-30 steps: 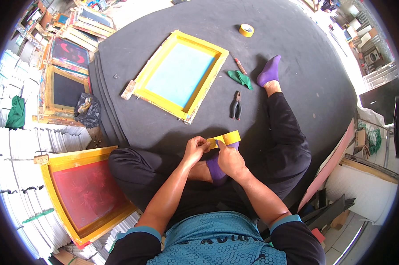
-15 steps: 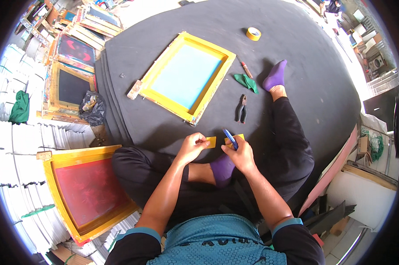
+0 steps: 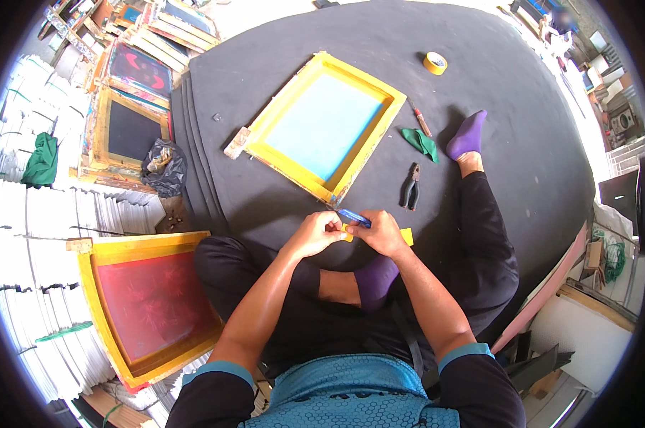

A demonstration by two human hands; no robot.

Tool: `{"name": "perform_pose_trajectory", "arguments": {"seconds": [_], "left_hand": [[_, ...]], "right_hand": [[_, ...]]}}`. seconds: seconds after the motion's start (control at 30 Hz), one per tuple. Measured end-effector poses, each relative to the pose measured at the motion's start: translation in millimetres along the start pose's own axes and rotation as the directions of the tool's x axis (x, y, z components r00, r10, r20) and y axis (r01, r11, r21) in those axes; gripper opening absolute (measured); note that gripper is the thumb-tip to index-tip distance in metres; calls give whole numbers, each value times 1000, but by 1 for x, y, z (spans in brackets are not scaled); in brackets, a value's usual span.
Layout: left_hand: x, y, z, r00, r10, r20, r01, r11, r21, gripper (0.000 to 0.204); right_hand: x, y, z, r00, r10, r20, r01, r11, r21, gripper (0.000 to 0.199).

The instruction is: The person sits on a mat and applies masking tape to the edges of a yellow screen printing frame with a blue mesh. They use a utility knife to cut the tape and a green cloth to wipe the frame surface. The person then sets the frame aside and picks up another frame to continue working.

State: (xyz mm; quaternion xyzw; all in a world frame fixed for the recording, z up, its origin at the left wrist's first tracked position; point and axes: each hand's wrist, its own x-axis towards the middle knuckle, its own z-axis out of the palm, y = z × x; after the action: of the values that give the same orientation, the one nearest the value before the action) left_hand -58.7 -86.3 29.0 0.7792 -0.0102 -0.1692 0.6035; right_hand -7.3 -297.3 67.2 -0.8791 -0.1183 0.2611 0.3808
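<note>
both forearms [image 3: 265,307] reach forward, wrists bent inward; past the purple sock [image 3: 377,282], the left hand [image 3: 320,234] pinches a small yellow tape piece [image 3: 347,232] between the hands, apparently to steady it; the right hand [image 3: 381,232] curls around a blue tool [image 3: 354,217], likely at the ready; beyond, pliers [image 3: 411,187] lie handily near.

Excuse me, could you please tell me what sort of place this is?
It is probably a screen-printing workshop. The clues are the yellow-framed screen in front of the person, the frame with a red panel at the left, and the stacks of white sheets along the left side.
</note>
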Motion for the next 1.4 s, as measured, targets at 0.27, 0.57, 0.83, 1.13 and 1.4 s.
{"name": "perform_pose_trajectory", "arguments": {"seconds": [0.27,0.57,0.83,1.13,1.4], "left_hand": [[16,-27,-13,993,-114,-33,87,889,-450,19],[22,-42,-19,933,-253,-255,41,781,-623,43],[29,-45,-11,956,-266,-126,144,795,-589,31],[30,-56,2,948,-272,-164,151,840,-521,16],[32,-64,14,931,-268,-250,157,908,-388,18]], "right_hand": [[29,-5,3,998,29,-53,-30,999,-13,35],[67,11,10,993,72,-96,-50,975,215,32],[72,3,7,974,219,62,-218,822,526,26],[72,15,26,981,176,-79,-128,900,417,24],[64,26,50,934,200,-295,-125,959,253,30]]}}
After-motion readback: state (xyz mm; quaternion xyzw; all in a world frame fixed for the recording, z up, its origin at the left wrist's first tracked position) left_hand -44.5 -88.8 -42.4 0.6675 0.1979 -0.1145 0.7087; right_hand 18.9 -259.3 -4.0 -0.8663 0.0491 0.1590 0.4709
